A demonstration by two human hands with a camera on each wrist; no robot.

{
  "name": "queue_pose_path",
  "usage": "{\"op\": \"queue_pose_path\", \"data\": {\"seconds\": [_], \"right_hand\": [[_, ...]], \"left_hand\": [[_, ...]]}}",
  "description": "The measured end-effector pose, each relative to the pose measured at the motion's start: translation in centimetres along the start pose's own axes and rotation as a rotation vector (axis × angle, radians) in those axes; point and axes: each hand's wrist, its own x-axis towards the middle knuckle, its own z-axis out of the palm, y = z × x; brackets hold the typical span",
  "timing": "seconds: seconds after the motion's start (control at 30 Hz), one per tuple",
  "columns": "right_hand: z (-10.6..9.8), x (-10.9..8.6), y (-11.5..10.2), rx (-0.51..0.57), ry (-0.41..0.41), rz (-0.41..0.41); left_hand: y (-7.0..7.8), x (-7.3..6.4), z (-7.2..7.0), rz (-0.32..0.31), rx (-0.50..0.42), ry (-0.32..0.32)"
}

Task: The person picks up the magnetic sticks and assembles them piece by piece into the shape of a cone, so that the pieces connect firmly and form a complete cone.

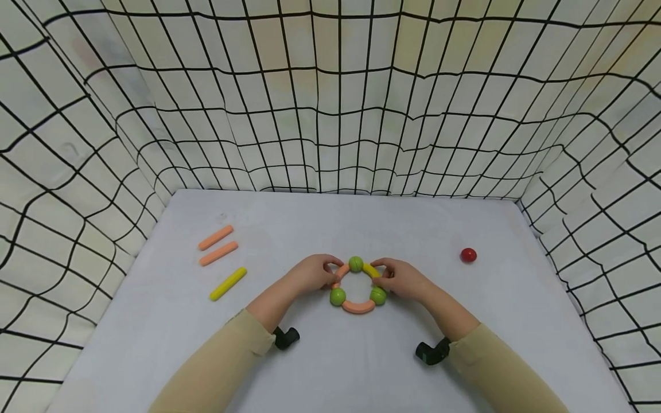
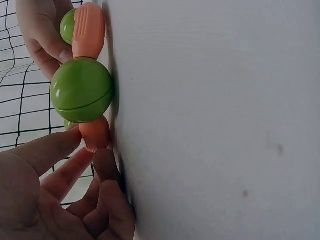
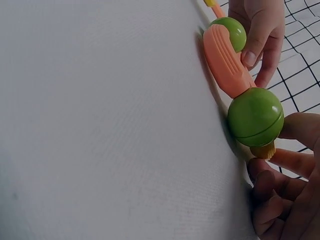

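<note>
On the white table lies a ring of three green balls and three curved rods. The balls sit at the top (image 1: 356, 264), lower left (image 1: 338, 296) and lower right (image 1: 378, 295). My left hand (image 1: 314, 272) pinches the left orange curved rod (image 1: 344, 269), partly covered by its fingers. On the other side, my right hand (image 1: 403, 279) holds the yellow curved rod (image 1: 370, 270) between thumb and fingers. An orange curved rod (image 1: 358, 307) bridges the two lower balls. The left wrist view shows a green ball (image 2: 82, 90) just beyond my left fingertips.
Left on the table (image 1: 165, 321) are two straight orange rods (image 1: 216, 237) and a straight yellow rod (image 1: 228, 284). A red ball (image 1: 468, 255) sits at the right. Black netting (image 1: 339, 115) over pale walls surrounds the back and sides.
</note>
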Motion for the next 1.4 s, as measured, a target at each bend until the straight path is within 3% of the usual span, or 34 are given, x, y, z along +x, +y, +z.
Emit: {"op": "queue_pose_path", "data": {"seconds": [0.4,0.63,0.87,1.17,1.4], "right_hand": [[0.0,-1.0,0.5,0.012,0.007,-0.017],[0.1,-1.9,1.4,0.049,-0.022,-0.076],[0.0,-2.4,1.9,0.026,-0.072,-0.168],[-0.1,-2.5,2.2,0.025,-0.068,-0.176],[0.0,-2.5,2.2,0.028,-0.062,-0.176]], "left_hand": [[-0.1,-0.7,0.0,0.032,0.038,0.018],[-0.5,-1.9,-0.6,0.015,0.121,0.080],[-1.8,-3.8,-2.1,-0.028,0.155,0.153],[-4.4,-6.3,-4.9,-0.045,0.143,0.218],[-6.3,-8.2,-7.5,-0.045,0.240,0.285]]}}
